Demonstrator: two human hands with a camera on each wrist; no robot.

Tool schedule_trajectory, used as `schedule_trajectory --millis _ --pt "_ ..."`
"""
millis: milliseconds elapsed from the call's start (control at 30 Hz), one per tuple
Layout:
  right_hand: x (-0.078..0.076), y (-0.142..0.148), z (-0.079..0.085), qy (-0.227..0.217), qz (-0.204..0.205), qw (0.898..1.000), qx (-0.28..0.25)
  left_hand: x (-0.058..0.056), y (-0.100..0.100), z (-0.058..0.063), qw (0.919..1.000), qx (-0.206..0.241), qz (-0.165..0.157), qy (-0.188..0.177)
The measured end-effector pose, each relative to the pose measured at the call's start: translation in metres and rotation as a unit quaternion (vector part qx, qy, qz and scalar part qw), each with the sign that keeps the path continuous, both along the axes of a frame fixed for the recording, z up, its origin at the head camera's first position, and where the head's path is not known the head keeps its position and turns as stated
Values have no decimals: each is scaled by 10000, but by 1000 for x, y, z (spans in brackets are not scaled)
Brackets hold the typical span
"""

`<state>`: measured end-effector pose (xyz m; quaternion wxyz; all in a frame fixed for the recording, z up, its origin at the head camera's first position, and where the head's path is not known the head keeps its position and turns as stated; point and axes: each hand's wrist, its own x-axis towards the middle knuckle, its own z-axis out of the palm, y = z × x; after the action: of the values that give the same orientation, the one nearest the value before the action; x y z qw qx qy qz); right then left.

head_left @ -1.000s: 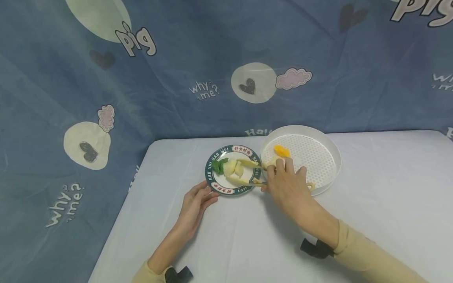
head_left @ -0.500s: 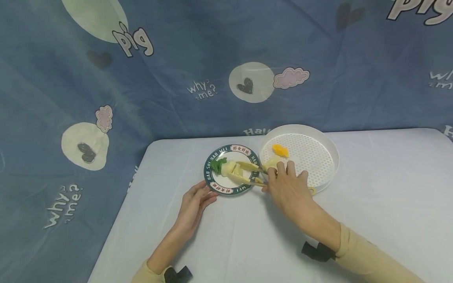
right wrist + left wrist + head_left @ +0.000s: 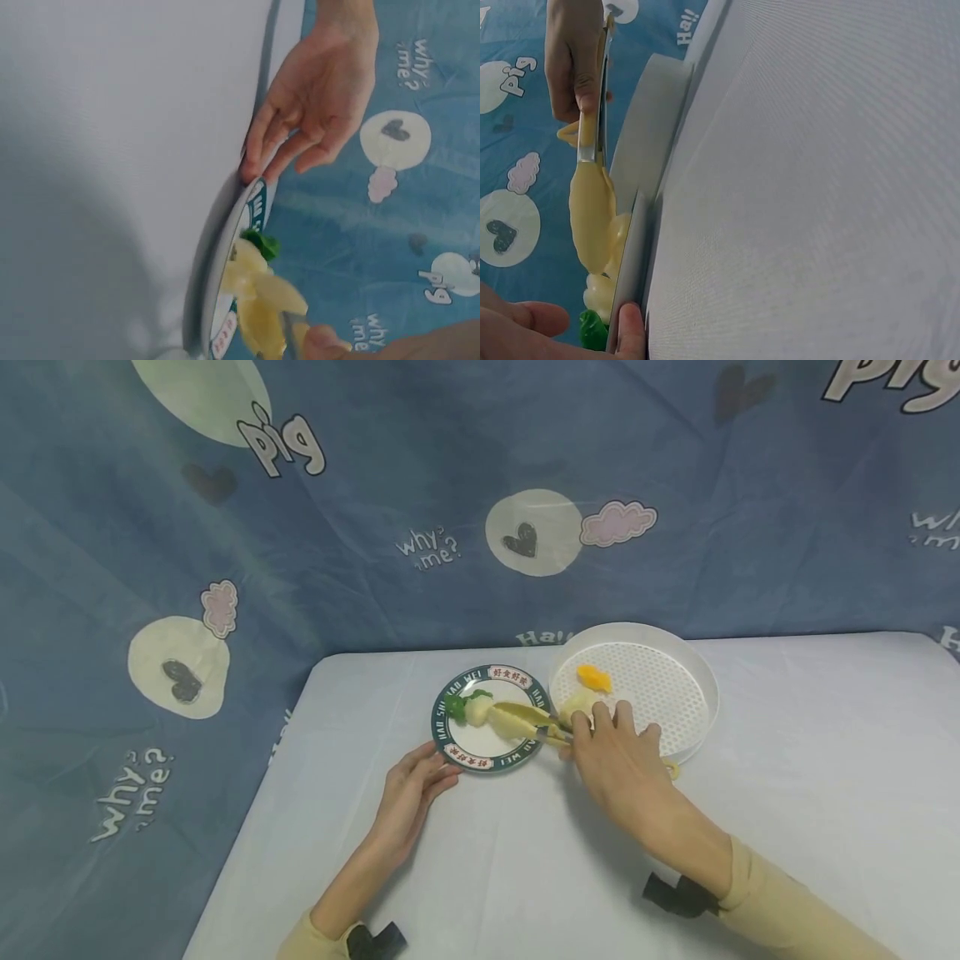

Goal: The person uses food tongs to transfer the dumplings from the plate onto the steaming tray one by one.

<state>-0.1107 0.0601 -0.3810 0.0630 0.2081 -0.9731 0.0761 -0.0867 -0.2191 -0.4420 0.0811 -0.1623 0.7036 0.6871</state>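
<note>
My right hand (image 3: pixel 618 764) grips yellow-tipped tongs (image 3: pixel 525 714) over a plate (image 3: pixel 477 763) with a dark green patterned rim. Pale yellow food hangs partly hidden between the tong heads. Beside it on the plate lie a rounded pale piece (image 3: pixel 477 711) and a green leafy piece (image 3: pixel 454 706). At the plate's near left rim, my left hand (image 3: pixel 411 793) touches the edge with its fingertips. In the left wrist view, one finger (image 3: pixel 631 330) lies against the plate's underside while the thumb (image 3: pixel 544 318) stands apart from the rim.
A round white perforated tray (image 3: pixel 678 710) stands against the plate's right side. An orange-yellow piece (image 3: pixel 594 678) and a pale yellow piece (image 3: pixel 579 702) lie in it. Behind the white-covered table (image 3: pixel 525 868) hangs a blue printed cloth (image 3: pixel 360 568).
The tong heads have drawn closer together around the pale food on the plate. My right hand has shifted slightly right. The left hand has stayed at the rim.
</note>
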Motion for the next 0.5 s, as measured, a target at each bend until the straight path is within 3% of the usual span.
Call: schedule_trajectory --millis 500 --pt "6 1 -2 337 107 9986 400 1 0 0 10000 15 -19 -17"
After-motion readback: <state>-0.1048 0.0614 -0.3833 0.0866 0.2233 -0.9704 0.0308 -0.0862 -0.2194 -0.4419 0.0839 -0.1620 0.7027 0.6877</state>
